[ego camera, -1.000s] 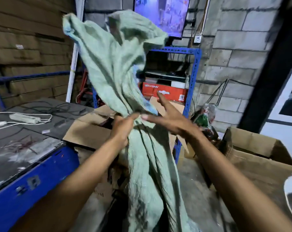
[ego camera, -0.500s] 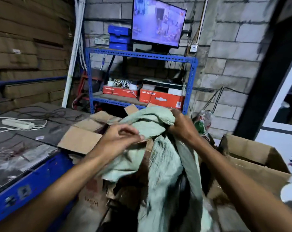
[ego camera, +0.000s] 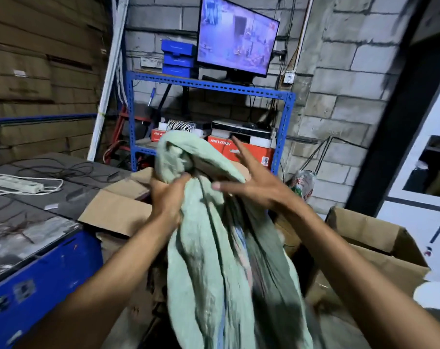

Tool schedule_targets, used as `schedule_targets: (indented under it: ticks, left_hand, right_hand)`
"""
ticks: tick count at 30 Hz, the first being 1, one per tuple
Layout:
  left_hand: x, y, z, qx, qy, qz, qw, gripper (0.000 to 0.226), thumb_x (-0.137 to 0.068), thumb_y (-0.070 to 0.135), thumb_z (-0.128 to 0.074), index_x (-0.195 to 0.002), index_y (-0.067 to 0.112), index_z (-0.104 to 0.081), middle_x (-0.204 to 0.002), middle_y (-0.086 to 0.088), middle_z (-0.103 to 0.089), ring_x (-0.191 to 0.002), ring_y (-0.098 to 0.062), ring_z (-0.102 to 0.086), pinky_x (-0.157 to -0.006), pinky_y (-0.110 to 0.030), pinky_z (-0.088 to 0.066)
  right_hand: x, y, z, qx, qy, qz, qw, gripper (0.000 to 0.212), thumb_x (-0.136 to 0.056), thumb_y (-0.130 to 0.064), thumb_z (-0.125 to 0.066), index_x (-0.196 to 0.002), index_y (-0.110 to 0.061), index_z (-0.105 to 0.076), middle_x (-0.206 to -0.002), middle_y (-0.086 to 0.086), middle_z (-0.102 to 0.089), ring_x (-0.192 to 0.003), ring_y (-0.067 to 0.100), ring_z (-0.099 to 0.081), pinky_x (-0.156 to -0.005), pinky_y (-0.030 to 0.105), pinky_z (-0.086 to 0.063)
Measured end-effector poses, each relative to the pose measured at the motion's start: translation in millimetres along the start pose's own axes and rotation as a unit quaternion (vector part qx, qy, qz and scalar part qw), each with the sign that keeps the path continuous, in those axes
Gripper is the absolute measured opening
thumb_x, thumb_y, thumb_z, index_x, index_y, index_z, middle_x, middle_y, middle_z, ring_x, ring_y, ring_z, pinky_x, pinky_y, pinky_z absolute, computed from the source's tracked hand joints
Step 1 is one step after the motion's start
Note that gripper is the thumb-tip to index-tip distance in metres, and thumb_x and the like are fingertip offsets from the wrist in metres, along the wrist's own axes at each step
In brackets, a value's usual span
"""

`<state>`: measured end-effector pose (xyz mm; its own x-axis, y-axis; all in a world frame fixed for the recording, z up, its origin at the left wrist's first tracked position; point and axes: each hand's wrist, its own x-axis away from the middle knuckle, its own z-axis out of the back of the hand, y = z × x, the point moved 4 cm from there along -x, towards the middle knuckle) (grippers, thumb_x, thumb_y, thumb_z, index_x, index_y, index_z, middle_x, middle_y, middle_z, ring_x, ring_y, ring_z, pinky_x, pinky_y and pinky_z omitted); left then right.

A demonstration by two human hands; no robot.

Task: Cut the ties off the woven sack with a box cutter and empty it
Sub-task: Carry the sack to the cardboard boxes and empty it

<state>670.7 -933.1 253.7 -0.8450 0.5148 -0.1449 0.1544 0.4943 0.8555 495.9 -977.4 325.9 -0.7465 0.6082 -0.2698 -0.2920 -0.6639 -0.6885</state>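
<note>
Our left hand (ego camera: 168, 197) clenches sack (ego camera: 214, 260); right hand (ego camera: 251, 187) released, fingers splayed beside it. One-hand grip risks sack slipping.

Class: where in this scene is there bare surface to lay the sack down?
The dark table is bare between the power strip and the cardboard flap. Crowded: the blue shelf and the open box on the right.

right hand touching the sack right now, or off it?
Touching. The head view shows the right hand with fingers spread straight, its palm and thumb pressed against the green sack; the left hand grips it.
</note>
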Motion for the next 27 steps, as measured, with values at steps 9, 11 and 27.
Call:
schedule_targets:
  ticks: [9, 11, 27]
  left_hand:
    - [-8, 9, -20, 0.082, -0.137, 0.150, 0.976, 0.067, -0.059, 0.043, -0.081, -0.117, 0.015, -0.067, -0.110, -0.007, -0.073, -0.104, -0.025, -0.069, -0.088, -0.042, -0.055]
    - [-2, 9, 2, -0.033, -0.173, 0.115, 0.978, 0.074, -0.045, 0.060, -0.083, -0.106, 0.021, -0.067, -0.102, -0.003, -0.073, -0.094, -0.020, -0.069, -0.088, -0.038, -0.053]
    - [36, -27, 11, -0.400, -0.122, -0.020, 0.908, 0.043, -0.069, 0.007, -0.074, -0.109, 0.016, -0.065, -0.105, -0.002, -0.068, -0.099, -0.015, -0.061, -0.069, -0.011, -0.048]
  right_hand:
    - [-10, 53, -42, -0.024, 0.206, -0.045, 0.977, 0.068, -0.065, -0.008, -0.071, -0.127, -0.019, -0.047, -0.114, -0.002, -0.062, -0.103, 0.016, -0.058, -0.085, 0.027, -0.049]
    - [-21, 62, -20, -0.032, 0.228, -0.085, 0.969, 0.056, -0.068, -0.009, -0.068, -0.121, -0.020, -0.053, -0.109, 0.003, -0.068, -0.098, 0.022, -0.063, -0.080, 0.032, -0.054]
    - [-22, 49, -12, -0.104, 0.042, 0.009, 0.994, 0.033, -0.079, -0.028, -0.072, -0.109, -0.014, -0.068, -0.096, -0.005, -0.067, -0.093, 0.012, -0.066, -0.061, 0.001, -0.045]
